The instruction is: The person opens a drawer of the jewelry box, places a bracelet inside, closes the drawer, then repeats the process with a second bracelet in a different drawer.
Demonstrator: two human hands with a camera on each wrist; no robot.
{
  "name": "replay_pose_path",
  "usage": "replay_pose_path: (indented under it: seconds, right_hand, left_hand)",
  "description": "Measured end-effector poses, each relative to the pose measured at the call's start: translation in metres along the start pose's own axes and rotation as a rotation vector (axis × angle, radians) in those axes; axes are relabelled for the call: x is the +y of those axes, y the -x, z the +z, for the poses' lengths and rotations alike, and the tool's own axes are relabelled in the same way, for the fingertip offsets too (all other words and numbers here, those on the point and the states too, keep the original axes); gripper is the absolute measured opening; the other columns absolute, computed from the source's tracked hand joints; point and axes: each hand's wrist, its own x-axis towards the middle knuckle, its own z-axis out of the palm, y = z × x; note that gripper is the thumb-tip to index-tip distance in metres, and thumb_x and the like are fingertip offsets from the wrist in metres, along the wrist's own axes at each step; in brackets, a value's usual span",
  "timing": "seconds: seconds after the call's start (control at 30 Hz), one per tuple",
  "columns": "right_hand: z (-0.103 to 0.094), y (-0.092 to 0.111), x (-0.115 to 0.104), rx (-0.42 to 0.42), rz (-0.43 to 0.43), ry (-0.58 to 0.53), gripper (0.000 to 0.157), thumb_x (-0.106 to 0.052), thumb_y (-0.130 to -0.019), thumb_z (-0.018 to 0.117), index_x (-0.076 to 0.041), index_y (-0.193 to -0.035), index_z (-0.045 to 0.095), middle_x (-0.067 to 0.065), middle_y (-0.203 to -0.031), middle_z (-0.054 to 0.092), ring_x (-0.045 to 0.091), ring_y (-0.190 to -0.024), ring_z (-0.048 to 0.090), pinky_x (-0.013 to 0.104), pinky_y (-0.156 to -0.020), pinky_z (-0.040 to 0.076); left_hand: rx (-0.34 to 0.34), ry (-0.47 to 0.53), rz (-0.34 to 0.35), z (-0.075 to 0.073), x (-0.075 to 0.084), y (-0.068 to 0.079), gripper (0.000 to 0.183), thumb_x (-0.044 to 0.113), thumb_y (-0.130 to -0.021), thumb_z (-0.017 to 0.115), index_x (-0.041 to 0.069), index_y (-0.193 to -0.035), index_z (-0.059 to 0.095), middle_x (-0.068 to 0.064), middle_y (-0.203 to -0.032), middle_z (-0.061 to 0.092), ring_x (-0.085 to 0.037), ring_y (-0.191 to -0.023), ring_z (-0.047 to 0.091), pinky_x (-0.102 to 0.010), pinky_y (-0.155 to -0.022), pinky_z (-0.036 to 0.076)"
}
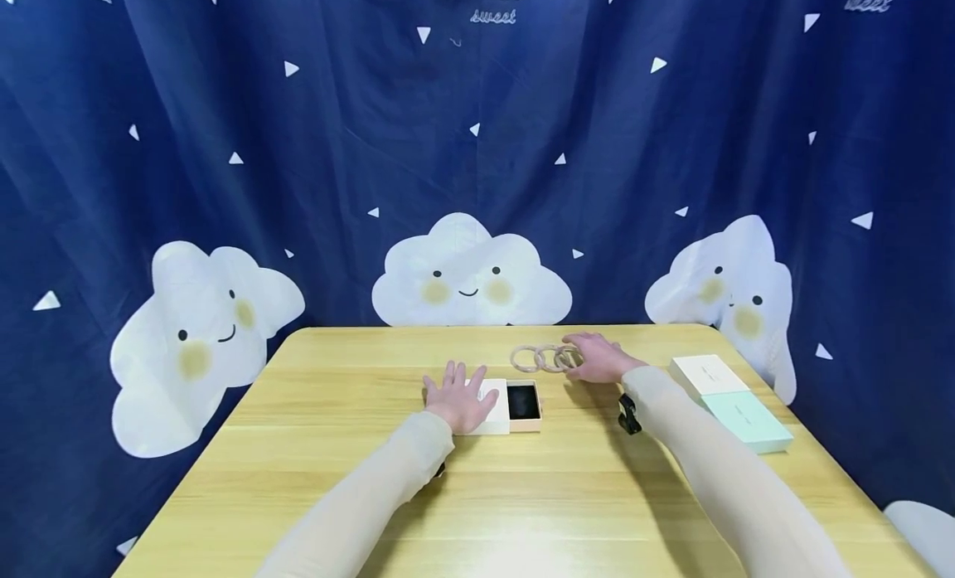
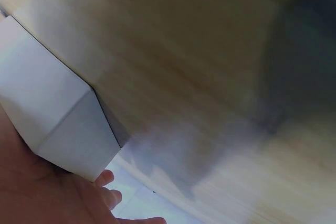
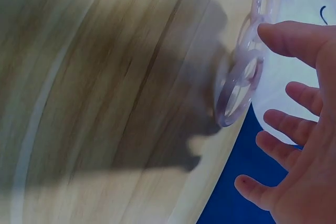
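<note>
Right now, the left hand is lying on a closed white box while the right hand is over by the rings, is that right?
Not quite: the white box is partly open. The head view shows its black inside exposed at the right end. The left hand does lie on it, and the right hand is by the rings.

On a table (image 1: 559,487), a left hand (image 1: 460,401) is resting on a drawer box (image 1: 502,412); bangles (image 3: 245,57) are lying behind it, rightward, beside a right hand (image 1: 599,360). Two boxes (image 1: 731,405) are sitting farther right.
</note>
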Motion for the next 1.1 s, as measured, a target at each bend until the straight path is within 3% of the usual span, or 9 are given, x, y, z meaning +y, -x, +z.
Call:
replay_pose_path:
  seconds: [0.37, 0.7, 1.1]
  right_hand:
    - [0.002, -0.003, 0.004, -0.033, 0.063, -0.028, 0.081, -0.036, -0.087, 0.075, -0.006, -0.153, 0.040, 0.025, -0.153, 0.043, 0.049, -0.141, 0.037, 0.081, -0.105, 0.025]
    - [0.009, -0.011, 0.011, -0.057, 0.080, -0.005, 0.085, -0.041, -0.087, 0.076, -0.005, -0.154, 0.038, 0.026, -0.151, 0.045, 0.050, -0.138, 0.041, 0.078, -0.103, 0.031]
    - [0.015, -0.018, 0.015, -0.067, 0.097, -0.005, 0.084, -0.044, -0.090, 0.072, -0.005, -0.155, 0.036, 0.025, -0.151, 0.046, 0.050, -0.138, 0.042, 0.080, -0.102, 0.030]
  left_hand:
    - [-0.007, -0.007, -0.004, 0.001, 0.000, 0.000, 0.069, 0.064, -0.102, 0.022, 0.031, -0.162, 0.021, -0.015, -0.168, 0.017, -0.035, -0.157, 0.006, -0.075, -0.116, 0.008]
    - [0.009, -0.011, 0.001, 0.002, 0.002, 0.000, 0.068, 0.063, -0.102, 0.021, 0.030, -0.162, 0.023, -0.016, -0.168, 0.019, -0.036, -0.156, 0.009, -0.075, -0.116, 0.009]
    - [0.015, -0.016, -0.004, 0.002, 0.000, 0.002, 0.068, 0.063, -0.103, 0.020, 0.030, -0.162, 0.024, -0.016, -0.168, 0.020, -0.036, -0.156, 0.011, -0.074, -0.116, 0.010]
